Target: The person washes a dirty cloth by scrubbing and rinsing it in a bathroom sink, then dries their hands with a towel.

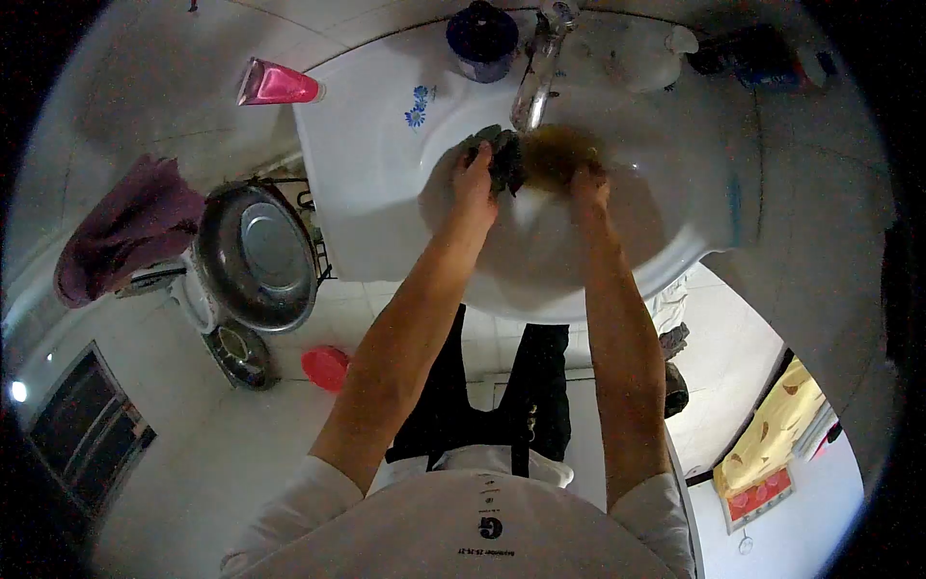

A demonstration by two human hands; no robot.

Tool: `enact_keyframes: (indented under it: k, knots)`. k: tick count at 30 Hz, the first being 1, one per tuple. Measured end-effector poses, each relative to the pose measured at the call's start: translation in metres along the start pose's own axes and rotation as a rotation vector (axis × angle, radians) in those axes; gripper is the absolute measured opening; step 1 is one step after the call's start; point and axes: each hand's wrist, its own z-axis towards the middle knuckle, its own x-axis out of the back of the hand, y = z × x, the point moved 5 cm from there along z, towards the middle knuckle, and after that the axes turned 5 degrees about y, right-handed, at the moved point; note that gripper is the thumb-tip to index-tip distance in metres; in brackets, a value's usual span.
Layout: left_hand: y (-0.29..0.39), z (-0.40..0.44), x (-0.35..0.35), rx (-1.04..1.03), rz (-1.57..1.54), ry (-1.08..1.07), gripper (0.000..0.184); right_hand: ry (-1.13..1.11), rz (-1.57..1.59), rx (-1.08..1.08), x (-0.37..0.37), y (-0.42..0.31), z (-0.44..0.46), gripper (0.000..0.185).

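Note:
Both my hands are over the bowl of a white washbasin (352, 207), below the faucet (538, 87). The fingers of my left hand (475, 183) are closed on a dark grey-green, crumpled thing that looks like a cloth (503, 164). To its right, my right hand (589, 185) grips the edge of a round, brownish-yellow thing (557, 154). Motion blurs this round thing, so its kind is unclear. It is close beside the dark crumpled thing; I cannot tell whether they touch.
A dark purple container (482, 41) and a white bottle (651, 60) flank the faucet. A pink tube (280, 84) lies at the basin's left corner. Further left are a metal bowl (268, 253) and a purple towel (140, 227). A red round object (326, 368) is lower down.

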Motion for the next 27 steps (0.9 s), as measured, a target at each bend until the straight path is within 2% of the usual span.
enact_keyframes:
  k: [2,5,8,9,11,14,16,18,20,23,26,27]
  knots:
    - [0.002,-0.002,0.001,-0.028,0.014,0.060,0.035,-0.178,0.327,-0.197,-0.030,-0.033,-0.060,0.031]
    - [0.005,-0.005,-0.004,-0.075,0.013,0.025,0.036,-0.307,0.415,-0.150,-0.050,-0.076,-0.113,0.033]
    - [-0.009,0.013,0.000,-0.029,-0.050,-0.016,0.038,-0.186,-0.201,0.366,-0.030,-0.093,-0.088,0.032]
    - [-0.009,0.012,0.000,-0.003,0.002,0.042,0.038,-0.079,-0.400,0.550,-0.020,-0.092,-0.070,0.032]
    - [-0.003,0.004,0.002,0.043,0.110,0.167,0.036,0.212,-0.754,0.983,0.008,-0.039,-0.002,0.032]
    - [0.004,-0.005,-0.004,-0.007,-0.017,-0.014,0.035,0.238,-0.539,0.495,0.000,-0.070,-0.032,0.031]
    - [0.002,-0.001,-0.004,-0.029,-0.001,-0.050,0.036,0.027,-0.200,0.012,-0.010,-0.026,-0.019,0.030]
    - [0.002,0.002,-0.006,-0.048,0.000,-0.089,0.034,-0.161,0.045,-0.147,-0.020,-0.019,-0.027,0.029]
    - [0.003,0.001,-0.006,-0.061,-0.005,-0.122,0.032,-0.327,0.188,-0.005,-0.038,-0.079,-0.098,0.029]
    - [0.005,-0.015,-0.007,0.084,0.032,-0.127,0.031,-0.212,0.060,0.120,-0.016,-0.076,-0.099,0.035]
    - [0.008,-0.050,-0.014,0.234,0.057,-0.083,0.033,-0.253,0.338,-0.295,-0.015,-0.058,-0.103,0.047]
    - [0.012,-0.068,-0.020,0.272,0.036,-0.094,0.032,-0.358,0.433,-0.341,-0.023,-0.065,-0.113,0.050]
